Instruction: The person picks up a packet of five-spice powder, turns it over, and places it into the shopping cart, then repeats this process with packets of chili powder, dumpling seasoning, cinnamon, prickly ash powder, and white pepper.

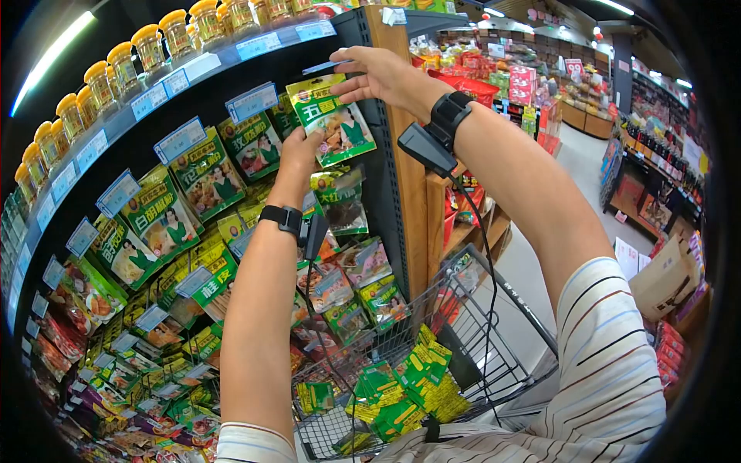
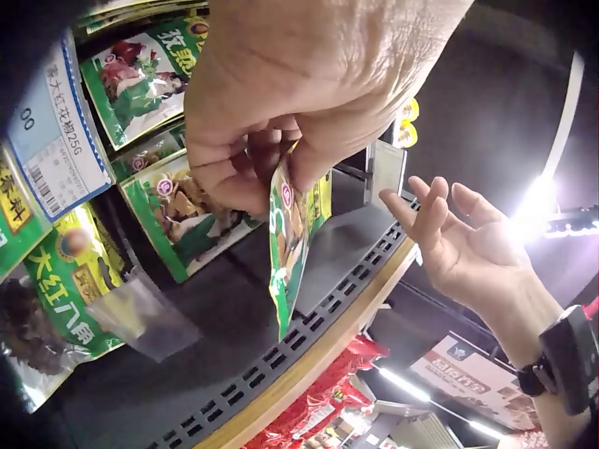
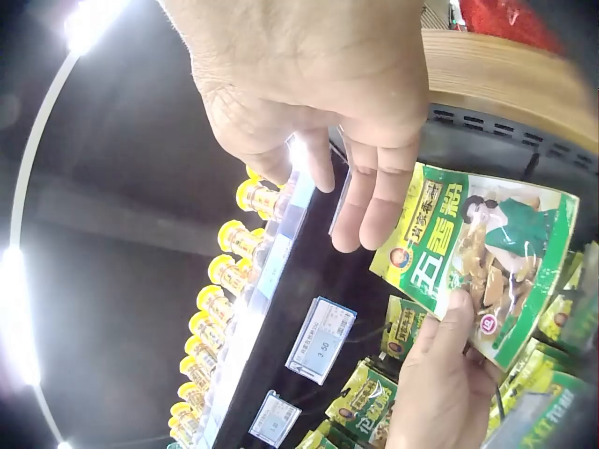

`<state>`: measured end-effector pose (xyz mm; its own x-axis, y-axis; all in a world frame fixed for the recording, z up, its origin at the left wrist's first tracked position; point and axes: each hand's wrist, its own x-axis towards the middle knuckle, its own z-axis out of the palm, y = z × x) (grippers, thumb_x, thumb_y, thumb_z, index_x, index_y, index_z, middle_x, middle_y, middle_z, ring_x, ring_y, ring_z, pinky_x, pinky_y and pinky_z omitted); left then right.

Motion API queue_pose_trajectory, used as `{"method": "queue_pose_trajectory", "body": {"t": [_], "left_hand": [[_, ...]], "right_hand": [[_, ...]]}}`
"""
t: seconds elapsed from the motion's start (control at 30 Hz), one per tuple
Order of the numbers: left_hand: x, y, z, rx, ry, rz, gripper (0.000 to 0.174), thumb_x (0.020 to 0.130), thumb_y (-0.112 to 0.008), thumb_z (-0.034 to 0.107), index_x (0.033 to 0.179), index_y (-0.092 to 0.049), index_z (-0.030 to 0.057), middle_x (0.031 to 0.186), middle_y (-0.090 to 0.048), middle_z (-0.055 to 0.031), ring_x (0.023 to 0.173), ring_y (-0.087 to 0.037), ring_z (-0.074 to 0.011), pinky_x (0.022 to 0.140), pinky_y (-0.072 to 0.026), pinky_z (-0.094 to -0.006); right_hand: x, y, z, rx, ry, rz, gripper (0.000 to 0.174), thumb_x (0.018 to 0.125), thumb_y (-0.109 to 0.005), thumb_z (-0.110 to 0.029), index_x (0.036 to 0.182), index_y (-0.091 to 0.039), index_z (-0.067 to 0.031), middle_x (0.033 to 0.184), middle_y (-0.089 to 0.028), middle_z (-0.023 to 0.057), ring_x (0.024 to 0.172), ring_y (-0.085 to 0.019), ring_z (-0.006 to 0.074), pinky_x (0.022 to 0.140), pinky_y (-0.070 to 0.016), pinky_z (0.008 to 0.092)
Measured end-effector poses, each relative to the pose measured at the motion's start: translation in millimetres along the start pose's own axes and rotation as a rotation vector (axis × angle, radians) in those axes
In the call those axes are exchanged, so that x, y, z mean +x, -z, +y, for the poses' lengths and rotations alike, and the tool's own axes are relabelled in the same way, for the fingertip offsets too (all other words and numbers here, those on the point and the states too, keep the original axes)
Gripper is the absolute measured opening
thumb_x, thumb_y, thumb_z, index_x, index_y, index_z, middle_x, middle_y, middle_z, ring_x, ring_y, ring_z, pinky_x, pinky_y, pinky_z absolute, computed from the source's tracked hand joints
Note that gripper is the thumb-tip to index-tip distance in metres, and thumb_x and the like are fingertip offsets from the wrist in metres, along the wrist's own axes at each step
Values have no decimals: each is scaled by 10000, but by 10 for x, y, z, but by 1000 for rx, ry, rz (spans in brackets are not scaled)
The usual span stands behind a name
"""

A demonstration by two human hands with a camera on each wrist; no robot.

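Observation:
My left hand (image 1: 298,160) pinches a green and yellow spice packet (image 1: 349,133) at its lower left edge, thumb on the printed front. The packet stands upright in front of the shelf's end post, its front facing me in the head view. It appears nearly edge-on below the left hand (image 2: 290,84) in the left wrist view. My right hand (image 1: 386,77) is raised beside the packet's top, fingers extended and nothing in its grasp. In the right wrist view, the right hand's fingertips (image 3: 360,229) overlap the packet's upper corner.
Hanging spice packets (image 1: 158,212) with price tags fill the rack at left. Yellow-lidded jars (image 1: 147,46) line the shelf above. A wire shopping cart (image 1: 494,339) below holds several green and yellow packets (image 1: 409,386). A wooden shelf end (image 1: 413,193) stands just right of my hands.

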<state>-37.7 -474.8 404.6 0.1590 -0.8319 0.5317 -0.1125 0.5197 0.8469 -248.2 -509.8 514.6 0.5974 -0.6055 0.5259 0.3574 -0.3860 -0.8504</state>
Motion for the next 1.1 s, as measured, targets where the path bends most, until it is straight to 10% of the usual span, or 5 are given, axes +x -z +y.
{"method": "queue_pose_trajectory", "body": {"t": [0.43, 0.7, 0.83, 0.9, 1.1], "left_hand": [[221, 135, -104, 445, 163, 151, 403, 927, -605, 220, 1205, -536, -63, 1046, -623, -140, 781, -626, -242, 568, -528, -389], [214, 657, -210, 948, -39, 42, 556, 870, -669, 408, 1226, -597, -13, 1181, -641, -177, 999, -655, -270, 805, -549, -408], [-1127, 175, 258, 326, -70, -1, 455, 966, -590, 330, 1278, -585, -2, 1231, -635, -100, 1073, -630, -228, 984, -452, -336], [-1893, -97, 320, 385, -103, -31, 427, 940, -606, 356, 1199, -625, 17, 1090, -689, -81, 901, -655, -171, 809, -501, -329], [-4055, -79, -520, 198, 738, -74, 308, 997, -561, 271, 1164, -610, 17, 961, -669, -64, 795, -623, -129, 718, -488, -267]], "right_hand": [[-553, -51, 123, 62, -31, -57, 624, 963, -560, -282, 1407, -345, 100, 1492, -281, 296, 1021, -661, 380, 830, -583, 414], [-1832, -194, 452, 125, -16, -70, 546, 977, -551, -341, 1318, -491, 81, 1286, -537, 238, 962, -689, 339, 787, -587, 384], [-2668, -279, 619, 274, -185, -60, 422, 1009, -527, -249, 1297, -478, 56, 1208, -555, 188, 936, -677, 266, 733, -591, 361], [-2988, -283, 739, 113, -358, 34, 420, 1011, -519, -244, 1289, -464, 65, 1220, -542, 223, 944, -669, 282, 767, -595, 364], [-3999, -230, 1957, 273, -590, 294, 338, 969, -559, -259, 1167, -601, 11, 1058, -659, 127, 867, -682, 213, 743, -571, 333]]}}
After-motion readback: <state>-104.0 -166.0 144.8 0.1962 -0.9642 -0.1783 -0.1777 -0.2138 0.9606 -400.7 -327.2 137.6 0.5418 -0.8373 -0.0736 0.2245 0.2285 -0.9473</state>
